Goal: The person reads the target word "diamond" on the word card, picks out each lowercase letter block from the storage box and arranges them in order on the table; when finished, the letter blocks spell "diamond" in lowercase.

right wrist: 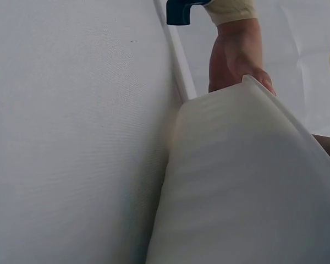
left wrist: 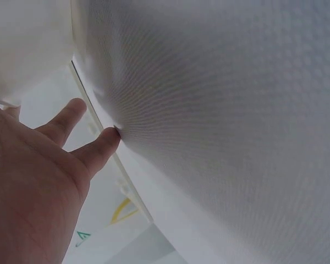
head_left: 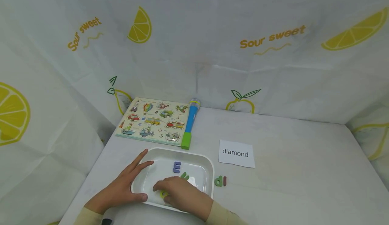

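Observation:
A white tray (head_left: 209,166) stands on the table. My left hand (head_left: 123,186) is at its left end, fingers spread along the rim and thumb at the near left corner. In the left wrist view, the left hand (left wrist: 41,165) shows straight fingers. My right hand (head_left: 179,193) reaches into the tray with bent fingers and pinches a yellow letter (head_left: 163,194) between index finger and thumb. A purple letter m (head_left: 177,167) lies farther back in the tray. Beside the right hand is a green letter (head_left: 184,176), partly covered. The tray's outer wall (right wrist: 247,181) fills much of the right wrist view.
Right of the tray lie a green letter d (head_left: 218,181) and a thin reddish-brown letter (head_left: 225,181). Behind them is a card (head_left: 236,159) reading "diamond". A vehicle picture puzzle board (head_left: 158,115) and a blue-and-green toy microphone (head_left: 190,120) lie behind the tray, near the hanging cloth.

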Available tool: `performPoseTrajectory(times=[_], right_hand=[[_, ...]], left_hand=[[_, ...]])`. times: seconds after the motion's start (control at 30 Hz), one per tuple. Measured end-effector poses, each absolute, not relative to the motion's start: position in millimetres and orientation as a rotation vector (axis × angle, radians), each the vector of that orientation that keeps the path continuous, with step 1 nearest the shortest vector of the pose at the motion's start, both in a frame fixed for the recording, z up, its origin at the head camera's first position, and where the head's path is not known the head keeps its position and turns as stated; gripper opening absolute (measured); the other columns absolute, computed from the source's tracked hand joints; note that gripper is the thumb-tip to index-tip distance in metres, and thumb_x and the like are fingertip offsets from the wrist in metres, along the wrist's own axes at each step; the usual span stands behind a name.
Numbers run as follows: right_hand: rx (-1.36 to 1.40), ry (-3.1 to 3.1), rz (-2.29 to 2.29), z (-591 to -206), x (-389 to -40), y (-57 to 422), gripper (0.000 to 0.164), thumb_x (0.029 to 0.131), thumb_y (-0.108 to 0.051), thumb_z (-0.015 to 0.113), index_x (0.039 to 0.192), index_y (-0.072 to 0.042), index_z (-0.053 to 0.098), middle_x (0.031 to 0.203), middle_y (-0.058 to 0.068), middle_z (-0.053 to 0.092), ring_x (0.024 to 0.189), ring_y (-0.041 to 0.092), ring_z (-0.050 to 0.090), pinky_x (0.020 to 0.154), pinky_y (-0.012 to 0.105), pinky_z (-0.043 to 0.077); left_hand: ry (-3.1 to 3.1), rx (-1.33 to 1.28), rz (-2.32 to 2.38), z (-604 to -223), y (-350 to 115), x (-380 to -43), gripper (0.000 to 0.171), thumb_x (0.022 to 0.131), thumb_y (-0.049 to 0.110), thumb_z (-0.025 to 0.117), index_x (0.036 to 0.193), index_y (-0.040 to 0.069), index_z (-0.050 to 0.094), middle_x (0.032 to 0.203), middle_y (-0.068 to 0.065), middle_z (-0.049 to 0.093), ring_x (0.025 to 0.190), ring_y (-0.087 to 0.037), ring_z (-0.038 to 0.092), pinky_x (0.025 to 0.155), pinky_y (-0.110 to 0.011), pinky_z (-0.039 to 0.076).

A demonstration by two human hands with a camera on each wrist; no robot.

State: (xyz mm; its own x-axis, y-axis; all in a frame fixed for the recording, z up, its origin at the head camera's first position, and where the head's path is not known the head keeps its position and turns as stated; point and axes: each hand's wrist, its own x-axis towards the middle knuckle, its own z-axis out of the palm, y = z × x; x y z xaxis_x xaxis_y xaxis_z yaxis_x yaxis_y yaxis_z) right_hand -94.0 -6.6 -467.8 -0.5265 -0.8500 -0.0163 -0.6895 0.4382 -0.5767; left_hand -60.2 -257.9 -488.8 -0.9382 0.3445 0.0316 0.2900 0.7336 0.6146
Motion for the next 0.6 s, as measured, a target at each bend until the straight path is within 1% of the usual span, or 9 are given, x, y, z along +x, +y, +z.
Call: performPoseTrajectory(times=[0.1, 0.2, 0.4, 0.5, 0.6], right_hand=[[-1.313, 2.389, -0.745, -470.1, -95.5, -7.7, 0.036, 0.084, 0.002, 0.076, 0.114, -0.018, 0.075, 0.1, -0.012, 0.073, 0.088, -0.004, 0.059, 0.084, 0.018, 0.048], [-1.303, 2.379, -0.743, -470.6, -96.0, -8.2, 0.034, 0.084, 0.003, 0.076, 0.112, -0.017, 0.075, 0.096, -0.013, 0.071, 0.083, -0.004, 0.056, 0.081, 0.016, 0.048], [-1.299, 2.361, -0.756, -468.5, -96.0, -8.4, 0.03, 0.083, 0.0, 0.079, 0.106, -0.019, 0.076, 0.082, -0.013, 0.057, 0.071, -0.002, 0.047, 0.067, 0.013, 0.042], [-1.299, 2.342, -0.779, -466.4, -95.7, -6.9, 0.029, 0.084, -0.001, 0.079, 0.106, -0.019, 0.076, 0.079, -0.014, 0.053, 0.069, -0.002, 0.046, 0.065, 0.013, 0.041], [-1.302, 2.314, -0.853, -463.3, -95.5, -4.0, 0.03, 0.084, -0.001, 0.078, 0.108, -0.02, 0.075, 0.078, -0.014, 0.052, 0.07, -0.003, 0.047, 0.065, 0.012, 0.042]], left_hand=[[2.858, 0.541, 0.982, -488.4, -257.8, -60.0, 0.093, 0.074, 0.057, 0.084, 0.153, 0.026, 0.045, 0.17, 0.007, 0.008, 0.144, -0.035, 0.032, 0.099, -0.065, 0.041], [2.867, 0.555, 0.975, -488.8, -257.6, -59.9, 0.093, 0.074, 0.056, 0.084, 0.153, 0.025, 0.044, 0.17, 0.005, 0.008, 0.144, -0.034, 0.033, 0.099, -0.065, 0.041], [2.859, 0.55, 0.982, -490.4, -258.4, -59.4, 0.093, 0.075, 0.057, 0.083, 0.153, 0.026, 0.043, 0.17, 0.006, 0.007, 0.143, -0.035, 0.032, 0.098, -0.066, 0.041], [2.855, 0.557, 0.997, -490.4, -258.6, -59.4, 0.093, 0.075, 0.056, 0.083, 0.153, 0.026, 0.044, 0.17, 0.006, 0.008, 0.143, -0.036, 0.033, 0.098, -0.066, 0.041], [2.853, 0.553, 1.009, -489.9, -258.0, -59.4, 0.092, 0.075, 0.056, 0.083, 0.153, 0.025, 0.044, 0.17, 0.006, 0.008, 0.143, -0.037, 0.033, 0.097, -0.067, 0.041]])
